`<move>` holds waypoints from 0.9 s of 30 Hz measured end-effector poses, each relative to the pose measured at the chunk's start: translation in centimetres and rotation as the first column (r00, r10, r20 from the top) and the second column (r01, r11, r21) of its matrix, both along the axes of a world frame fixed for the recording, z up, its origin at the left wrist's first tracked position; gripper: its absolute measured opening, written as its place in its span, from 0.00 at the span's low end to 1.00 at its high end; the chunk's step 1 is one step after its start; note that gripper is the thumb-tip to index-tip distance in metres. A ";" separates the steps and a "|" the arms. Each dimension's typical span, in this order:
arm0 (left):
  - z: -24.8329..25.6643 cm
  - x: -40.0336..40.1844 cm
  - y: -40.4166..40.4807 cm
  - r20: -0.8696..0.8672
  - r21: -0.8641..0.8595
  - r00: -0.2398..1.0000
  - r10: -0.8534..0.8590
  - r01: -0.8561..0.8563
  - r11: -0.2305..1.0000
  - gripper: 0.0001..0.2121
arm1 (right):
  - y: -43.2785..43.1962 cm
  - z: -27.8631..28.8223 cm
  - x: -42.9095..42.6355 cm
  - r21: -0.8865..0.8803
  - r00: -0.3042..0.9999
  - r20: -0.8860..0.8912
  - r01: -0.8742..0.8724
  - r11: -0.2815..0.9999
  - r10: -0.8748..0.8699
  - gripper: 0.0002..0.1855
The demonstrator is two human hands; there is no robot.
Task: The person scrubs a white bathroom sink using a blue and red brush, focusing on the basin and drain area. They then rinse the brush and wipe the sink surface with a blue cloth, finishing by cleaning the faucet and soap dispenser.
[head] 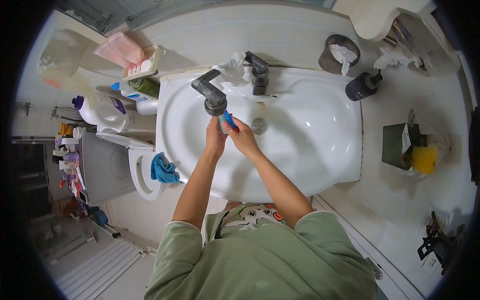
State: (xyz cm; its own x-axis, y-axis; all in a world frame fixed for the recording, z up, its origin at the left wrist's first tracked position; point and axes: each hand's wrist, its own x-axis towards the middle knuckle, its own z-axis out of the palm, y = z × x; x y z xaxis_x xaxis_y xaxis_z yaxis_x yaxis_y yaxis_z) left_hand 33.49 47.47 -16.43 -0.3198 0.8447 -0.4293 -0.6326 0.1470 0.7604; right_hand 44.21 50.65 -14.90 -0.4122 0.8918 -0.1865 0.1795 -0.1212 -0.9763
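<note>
Over the left part of the white washbasin (300, 150), both hands are close together just below the end of the dark jointed faucet arm (212, 92). My left hand (216, 137) grips a pale green item (222, 123), whose kind is largely hidden by the fingers. My right hand (242, 137) is closed around a small blue brush (229, 119) with some red on it, its bristles against the pale green item. White tissue or cloth (233, 67) is wrapped on the faucet behind. The round drain (259, 126) lies right of the hands.
A blue cloth (164, 170) hangs at the basin's left edge, beside the toilet seat (146, 187). Detergent bottles (107, 110) and a soap tray (150, 65) stand at left. A dark cup (332, 60) and a black pump bottle (360, 87) are at the back right.
</note>
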 end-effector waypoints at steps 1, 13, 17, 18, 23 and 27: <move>0.4 0.0 -0.1 -0.004 0.028 1.000 -0.017 0.017 0.999 0.21 | 0.4 1.3 0.5 -0.083 0.991 0.038 -0.122 0.989 0.125 0.23; -4.7 -6.1 -5.6 -0.639 -0.570 0.435 -0.635 0.287 0.770 0.23 | 0.5 -10.2 9.4 0.257 0.734 0.679 -0.204 0.945 -0.026 0.25; -1.8 -9.7 -8.5 -0.744 -0.598 0.149 -0.651 0.285 0.749 0.20 | 2.8 -14.4 16.6 0.117 0.783 0.621 -0.059 0.991 -0.027 0.16; -0.5 -10.6 -9.5 -0.759 -0.590 0.107 -0.642 0.303 0.749 0.20 | 3.2 -14.4 18.1 0.122 0.763 0.646 -0.094 0.988 -0.007 0.15; 5.0 -14.5 -12.9 -0.613 -0.787 -0.300 -0.731 0.304 0.536 0.26 | 6.9 -16.4 23.3 0.000 0.754 0.624 -0.261 0.965 0.203 0.13; 5.6 -17.1 -14.6 -0.511 -0.859 -0.412 -0.754 0.283 0.427 0.29 | 6.5 -14.4 21.8 0.083 0.680 0.733 -0.074 0.994 -0.011 0.13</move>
